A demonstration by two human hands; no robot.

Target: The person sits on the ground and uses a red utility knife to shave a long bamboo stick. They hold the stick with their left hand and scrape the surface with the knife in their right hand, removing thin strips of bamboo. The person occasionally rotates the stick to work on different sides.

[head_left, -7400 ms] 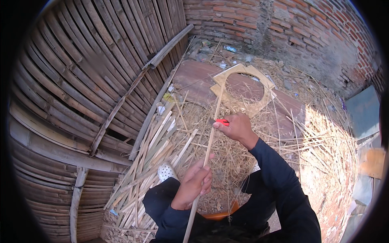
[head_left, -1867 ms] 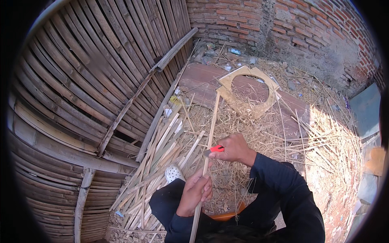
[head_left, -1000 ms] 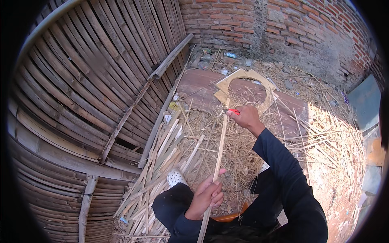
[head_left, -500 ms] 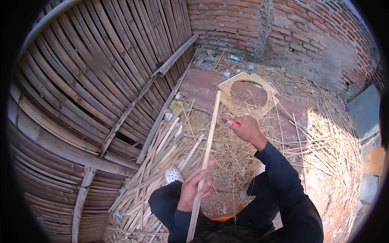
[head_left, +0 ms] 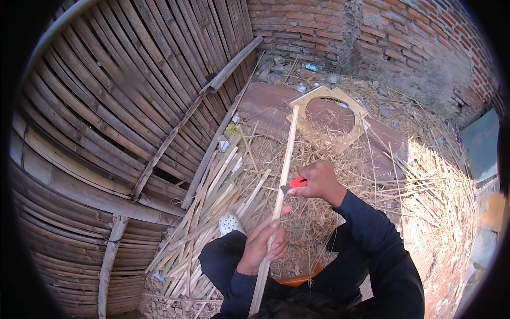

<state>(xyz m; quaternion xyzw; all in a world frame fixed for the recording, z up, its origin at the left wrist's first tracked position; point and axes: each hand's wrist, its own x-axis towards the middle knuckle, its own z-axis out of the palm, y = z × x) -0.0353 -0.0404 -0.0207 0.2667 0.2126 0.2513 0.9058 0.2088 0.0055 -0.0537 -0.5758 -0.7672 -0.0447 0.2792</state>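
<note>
My left hand (head_left: 263, 248) is wrapped round a long, pale bamboo strip (head_left: 287, 158), which slants from my lap up toward a board with a round hole. In my right hand (head_left: 320, 182) is a red utility knife (head_left: 297, 182), gripped in a closed fist. Its dark blade end meets the strip a little above my left hand. The strip's lower end passes over my dark-clothed leg.
A board with a round hole (head_left: 357, 139) lies on a brown panel (head_left: 265, 108) ahead. Bamboo strips (head_left: 197, 240) are heaped at left, beside a slatted bamboo wall (head_left: 133, 90). Shavings (head_left: 340, 165) cover the ground. A brick wall (head_left: 313, 26) stands behind.
My right hand has come down with the knife, and its blade end now meets the strip. The strip's upper end has shifted slightly right and up. My left hand keeps its grip.
</note>
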